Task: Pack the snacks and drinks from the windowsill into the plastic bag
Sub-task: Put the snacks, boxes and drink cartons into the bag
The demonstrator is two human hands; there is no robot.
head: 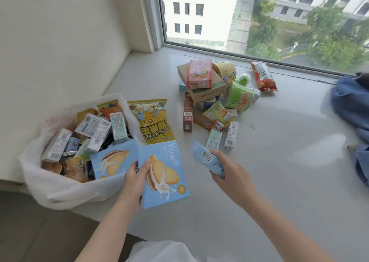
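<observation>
A white plastic bag (60, 190) sits open at the left end of the windowsill (269, 172), filled with several drink cartons and snack packs. A light blue biscuit box (111, 162) leans at its near edge. My left hand (137, 176) grips a second blue biscuit box (167, 174) just right of the bag. A third blue box (207, 160) is held up on edge over the sill by my right hand (225, 170). A yellow snack pack (153, 122) lies against the bag. Further back is a pile of snacks and small cartons (215, 96).
The window (259, 18) runs along the back of the sill. A red snack pack (263, 76) lies near the glass. Blue clothing (351, 110) is heaped at the right. The wall (60, 32) stands behind the bag. Below the sill edge is dark floor (40, 231).
</observation>
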